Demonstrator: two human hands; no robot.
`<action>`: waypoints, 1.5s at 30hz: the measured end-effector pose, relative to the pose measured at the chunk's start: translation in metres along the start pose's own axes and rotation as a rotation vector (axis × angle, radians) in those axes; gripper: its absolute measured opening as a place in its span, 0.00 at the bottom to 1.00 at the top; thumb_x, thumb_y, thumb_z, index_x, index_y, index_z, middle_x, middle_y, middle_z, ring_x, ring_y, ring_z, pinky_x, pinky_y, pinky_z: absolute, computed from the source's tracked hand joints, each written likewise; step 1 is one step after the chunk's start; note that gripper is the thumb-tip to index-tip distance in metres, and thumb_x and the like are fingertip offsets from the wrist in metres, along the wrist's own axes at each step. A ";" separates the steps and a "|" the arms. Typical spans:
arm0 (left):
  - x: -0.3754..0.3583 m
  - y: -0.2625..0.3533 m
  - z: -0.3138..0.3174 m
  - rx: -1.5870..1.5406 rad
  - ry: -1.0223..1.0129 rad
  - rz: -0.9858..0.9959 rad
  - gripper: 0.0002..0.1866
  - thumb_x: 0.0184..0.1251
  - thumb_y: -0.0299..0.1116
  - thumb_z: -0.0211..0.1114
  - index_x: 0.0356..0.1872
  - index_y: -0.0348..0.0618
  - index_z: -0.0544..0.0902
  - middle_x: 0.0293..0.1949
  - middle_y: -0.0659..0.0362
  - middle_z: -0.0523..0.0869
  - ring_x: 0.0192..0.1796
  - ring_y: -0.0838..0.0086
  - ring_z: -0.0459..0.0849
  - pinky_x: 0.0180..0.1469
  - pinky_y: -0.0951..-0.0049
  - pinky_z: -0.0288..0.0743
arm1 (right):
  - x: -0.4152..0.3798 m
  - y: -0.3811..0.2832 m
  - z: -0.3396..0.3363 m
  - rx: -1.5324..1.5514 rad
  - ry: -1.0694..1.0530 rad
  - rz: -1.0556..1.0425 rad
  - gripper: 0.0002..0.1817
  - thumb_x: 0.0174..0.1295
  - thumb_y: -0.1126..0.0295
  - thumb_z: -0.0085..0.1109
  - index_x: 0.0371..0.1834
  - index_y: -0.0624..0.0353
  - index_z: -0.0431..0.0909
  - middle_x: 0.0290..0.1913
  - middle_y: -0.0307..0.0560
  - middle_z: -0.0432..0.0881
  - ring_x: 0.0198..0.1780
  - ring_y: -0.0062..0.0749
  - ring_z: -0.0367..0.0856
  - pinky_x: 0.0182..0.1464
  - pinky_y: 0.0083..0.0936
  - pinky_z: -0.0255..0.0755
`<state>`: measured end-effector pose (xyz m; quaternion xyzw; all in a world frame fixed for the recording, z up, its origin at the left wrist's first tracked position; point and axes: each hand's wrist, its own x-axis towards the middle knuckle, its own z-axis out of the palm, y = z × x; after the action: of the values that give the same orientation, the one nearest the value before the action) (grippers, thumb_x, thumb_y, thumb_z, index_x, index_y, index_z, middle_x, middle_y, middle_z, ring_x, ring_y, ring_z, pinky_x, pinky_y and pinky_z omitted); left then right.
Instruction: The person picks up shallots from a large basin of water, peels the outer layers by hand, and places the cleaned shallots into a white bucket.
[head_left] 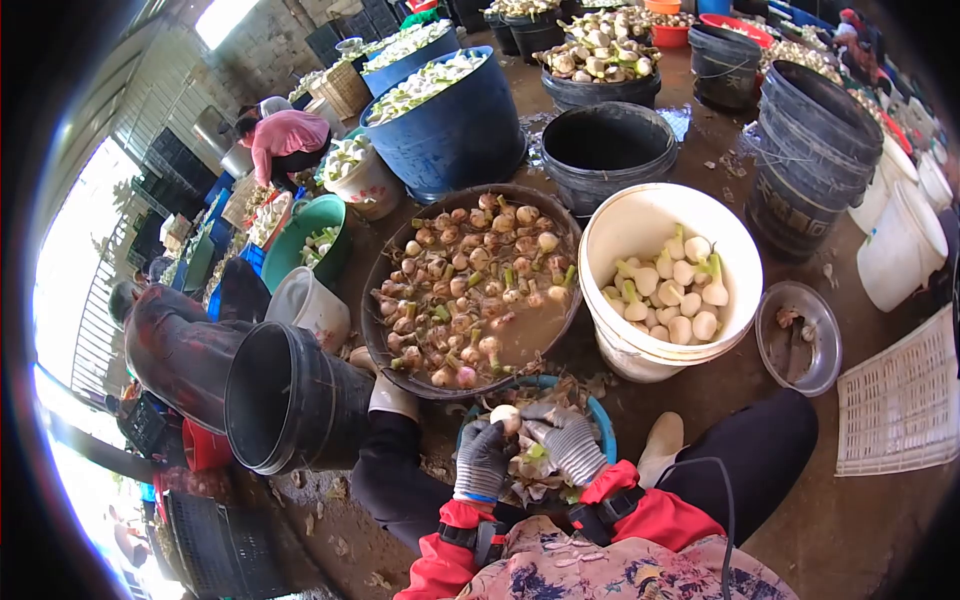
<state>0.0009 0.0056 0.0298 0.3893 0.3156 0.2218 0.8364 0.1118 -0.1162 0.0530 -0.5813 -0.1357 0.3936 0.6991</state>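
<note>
My left hand (483,458), in a grey striped glove, is closed around a pale garlic bulb (506,418) at its fingertips. Just to the right, my right hand (568,440), gloved the same way, has its fingers bent close to the bulb; what they hold, if anything, is too small to make out. Both hands are over a blue-rimmed basin (604,425) of peelings. Beyond them stands a wide dark tub (375,345) of unpeeled bulbs in murky water. A white bucket (625,345) at its right holds peeled bulbs with short green stems.
Black buckets (300,400) stand at the left, and another stack (810,150) at the back right. A clear bowl (825,345) and a white basket (900,400) lie at the right. Blue tubs (450,135) of garlic stand behind. People (285,135) work at the left.
</note>
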 end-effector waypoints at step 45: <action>-0.015 0.002 0.036 0.312 -0.041 0.108 0.26 0.62 0.29 0.64 0.60 0.37 0.66 0.47 0.56 0.78 0.49 0.65 0.79 0.52 0.68 0.75 | 0.022 0.035 -0.009 -0.284 0.054 -0.337 0.15 0.60 0.76 0.57 0.51 0.63 0.77 0.43 0.48 0.83 0.43 0.29 0.80 0.48 0.23 0.73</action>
<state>0.0155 -0.0210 0.0552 0.5355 0.3076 0.2066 0.7589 0.1186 -0.1067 0.0121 -0.6535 -0.2662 0.2325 0.6694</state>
